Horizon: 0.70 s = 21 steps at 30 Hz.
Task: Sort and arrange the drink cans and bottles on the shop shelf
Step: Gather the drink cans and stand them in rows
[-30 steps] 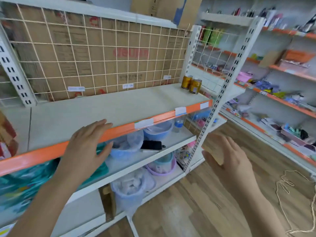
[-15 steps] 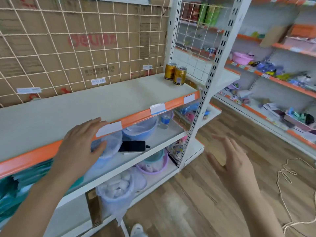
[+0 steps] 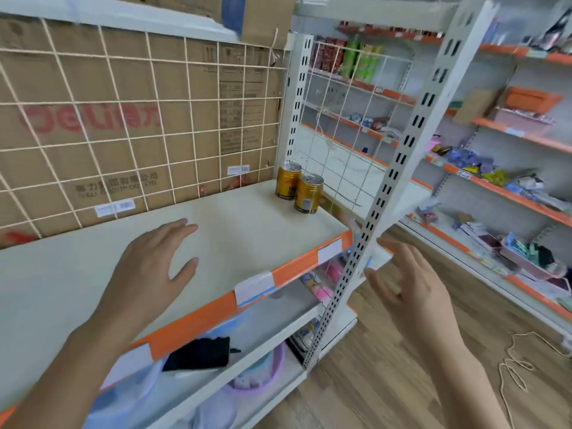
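Note:
Two gold drink cans stand upright at the far right corner of the cream shelf [image 3: 235, 243]: the back can [image 3: 287, 184] and the front can [image 3: 308, 194], touching or nearly so. My left hand [image 3: 154, 267] hovers flat over the middle of the shelf, fingers straight, holding nothing, well left of the cans. Beyond the shelf's right end, my right hand [image 3: 408, 292] is raised by the perforated upright post [image 3: 399, 181], fingers spread and empty.
A wire grid with cardboard [image 3: 139, 125] backs the shelf. Below lie a black phone [image 3: 198, 354], plastic basins [image 3: 257, 379] and bagged goods. Shelves of small goods [image 3: 495, 181] line the right wall. A cord [image 3: 520, 363] lies on the wooden floor.
The view has drawn closer to the shelf and cans. My left hand has moved from the orange front edge to above the shelf surface; my right hand has risen towards the post.

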Tool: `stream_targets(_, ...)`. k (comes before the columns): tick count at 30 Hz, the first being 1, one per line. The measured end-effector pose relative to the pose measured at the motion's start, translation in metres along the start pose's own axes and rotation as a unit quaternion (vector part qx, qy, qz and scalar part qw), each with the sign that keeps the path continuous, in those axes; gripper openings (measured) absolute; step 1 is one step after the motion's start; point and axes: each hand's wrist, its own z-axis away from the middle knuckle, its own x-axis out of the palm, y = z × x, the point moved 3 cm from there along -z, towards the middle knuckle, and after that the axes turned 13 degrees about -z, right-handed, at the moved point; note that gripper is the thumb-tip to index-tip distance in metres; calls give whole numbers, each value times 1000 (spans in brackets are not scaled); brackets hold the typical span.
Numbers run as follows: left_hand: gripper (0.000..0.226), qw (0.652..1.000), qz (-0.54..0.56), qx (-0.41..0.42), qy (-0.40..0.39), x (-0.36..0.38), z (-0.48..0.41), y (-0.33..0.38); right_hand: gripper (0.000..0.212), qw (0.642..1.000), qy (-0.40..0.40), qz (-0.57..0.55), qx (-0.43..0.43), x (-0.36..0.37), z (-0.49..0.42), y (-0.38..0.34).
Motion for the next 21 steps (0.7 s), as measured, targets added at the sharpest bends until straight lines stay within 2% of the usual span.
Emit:
stream_targets(6,51,1000,1,-4,-31,38,-52,-3,39,999,-28,-16,17,32,-54,30)
stream_targets(9,43,999,5,-37,-34,56,-73,-5,37,999,-28,-22,8,47,-84,49)
stream_targets(14,46,997,8,-72,-41,84,-114,2,36,997,-33,-44,-52,87,-133,72)
stream_targets(17,43,994,57,-83,-44,103,-156,21,36,993,-63,-78,-70,115,-169,91)
stream_targets(19,50,995,68,-53,-57,123,-188,34,44,991,-68,-90,-68,134,-192,99)
stream_targets(21,52,988,112,-70,-82,145,-219,43,56,990,-72,-110,-56,154,-212,106)
